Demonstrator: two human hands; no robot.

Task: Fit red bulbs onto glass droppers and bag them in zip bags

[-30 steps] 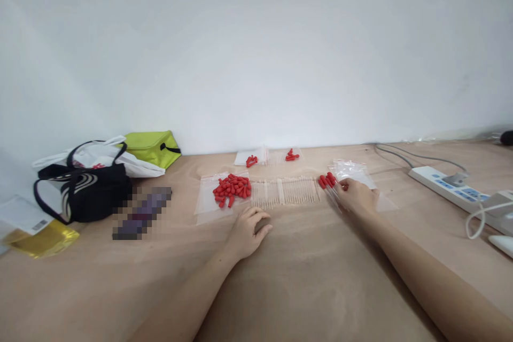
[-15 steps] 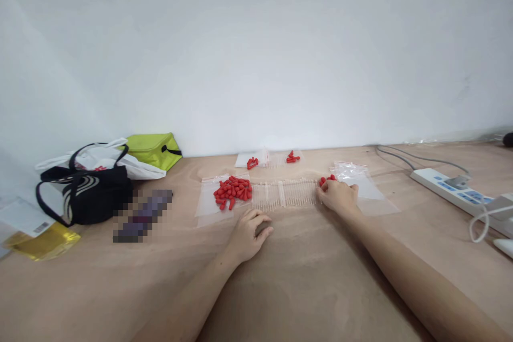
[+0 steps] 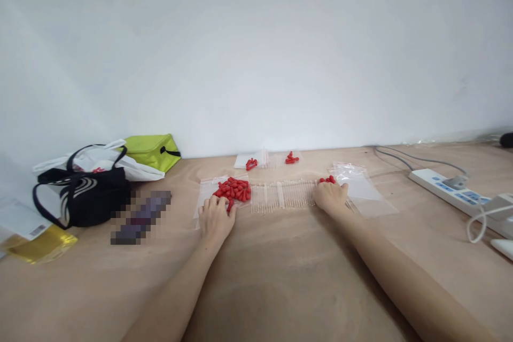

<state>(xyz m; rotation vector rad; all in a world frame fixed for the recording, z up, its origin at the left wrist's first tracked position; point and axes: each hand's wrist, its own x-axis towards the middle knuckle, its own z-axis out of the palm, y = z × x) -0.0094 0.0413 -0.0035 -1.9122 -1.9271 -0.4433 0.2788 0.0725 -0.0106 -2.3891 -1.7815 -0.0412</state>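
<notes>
Many small red pieces lie heaped on a clear plastic bag. My left hand rests at the near side of this heap, fingers apart, thumb beside a red piece. Right of the heap stretches a row of thin pale sticks, laid side by side. At the row's right end is my right hand, bent over the table with a few red pieces just beyond it. Its fingertips are mostly hidden, so any grip is unclear. Another clear bag lies right of it.
Two small groups of red pieces lie near the wall. A black bag, a green bag and a blurred-out dark object stand left. A power strip with cables lies right.
My left hand has moved left and forward, from in front of the stick row to the red heap. My right hand stays at the row's right end, its fingers now turned more out of sight.
</notes>
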